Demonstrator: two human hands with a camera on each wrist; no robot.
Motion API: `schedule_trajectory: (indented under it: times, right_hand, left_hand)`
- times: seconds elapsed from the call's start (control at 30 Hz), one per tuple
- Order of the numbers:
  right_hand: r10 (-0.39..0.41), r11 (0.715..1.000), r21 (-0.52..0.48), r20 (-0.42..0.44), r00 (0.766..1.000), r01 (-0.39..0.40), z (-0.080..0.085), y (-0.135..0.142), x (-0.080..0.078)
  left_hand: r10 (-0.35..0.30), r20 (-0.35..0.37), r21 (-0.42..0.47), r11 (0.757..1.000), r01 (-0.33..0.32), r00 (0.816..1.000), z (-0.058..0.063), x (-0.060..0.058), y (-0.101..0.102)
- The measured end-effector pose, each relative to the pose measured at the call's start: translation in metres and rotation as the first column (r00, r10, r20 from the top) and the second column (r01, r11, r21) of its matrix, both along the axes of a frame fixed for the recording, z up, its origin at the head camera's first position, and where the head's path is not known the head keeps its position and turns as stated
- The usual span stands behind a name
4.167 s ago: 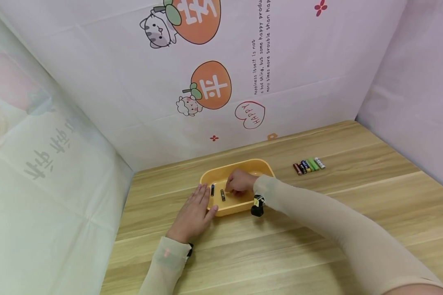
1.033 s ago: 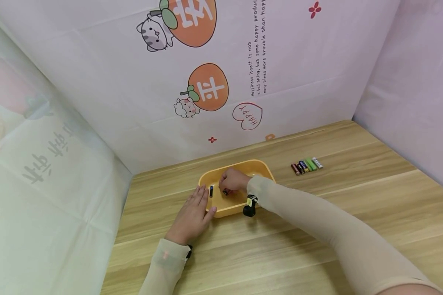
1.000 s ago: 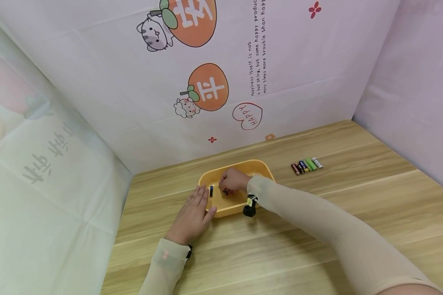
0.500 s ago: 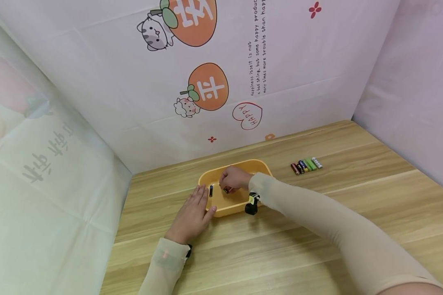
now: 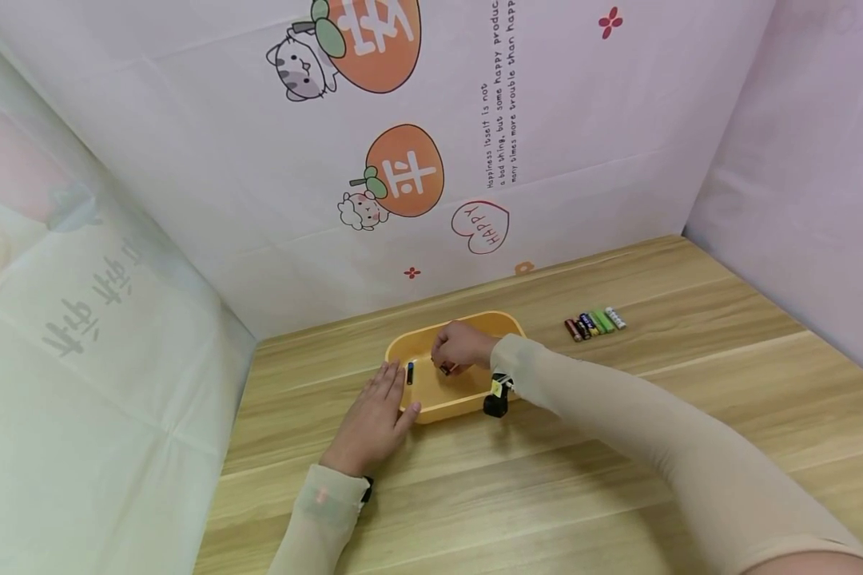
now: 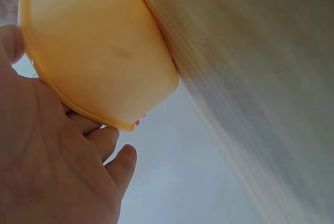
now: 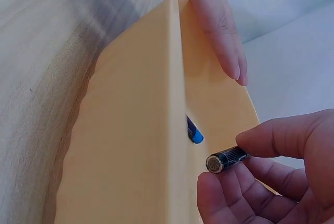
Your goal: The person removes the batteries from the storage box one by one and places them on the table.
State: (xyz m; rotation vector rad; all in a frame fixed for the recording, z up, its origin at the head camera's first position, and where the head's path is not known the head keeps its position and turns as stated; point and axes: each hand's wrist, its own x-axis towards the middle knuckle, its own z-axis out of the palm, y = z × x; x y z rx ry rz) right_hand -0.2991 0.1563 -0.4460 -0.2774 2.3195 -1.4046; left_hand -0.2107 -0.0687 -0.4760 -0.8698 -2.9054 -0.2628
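Note:
My right hand (image 5: pixel 463 345) is inside the yellow plastic tray (image 5: pixel 451 410), pinching a dark battery (image 7: pixel 227 159) between thumb and fingers; its flat metal end shows in the right wrist view. A second battery, dark with a blue end (image 5: pixel 410 373), lies on the tray floor near the left wall. My left hand (image 5: pixel 374 423) rests with its fingers over the tray's left rim and the thumb by the front left corner. In the left wrist view the palm (image 6: pixel 47 161) is beside the tray's outer wall.
Several batteries (image 5: pixel 594 323), in red, black, blue, green and white, lie in a row on the wooden table (image 5: pixel 518 495) right of the tray. A white printed sheet (image 5: pixel 582 184) stands behind the table, with pale sheets at both sides.
The dark battery, earlier lying in the tray beside the blue-ended one, is now in my right hand's pinch. Lately that hand has shifted slightly rightward. My left hand stays on the rim.

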Motion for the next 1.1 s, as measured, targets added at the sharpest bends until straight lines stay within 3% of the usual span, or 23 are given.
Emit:
schedule_trajectory:
  times: [1.1]
  right_hand:
    - [-0.01,1.0,-0.019,-0.015,1.0,0.01,0.012,0.033,0.005]
  left_hand:
    - [-0.013,-0.023,-0.004,1.0,0.013,1.0,-0.002,-0.001,-0.001]
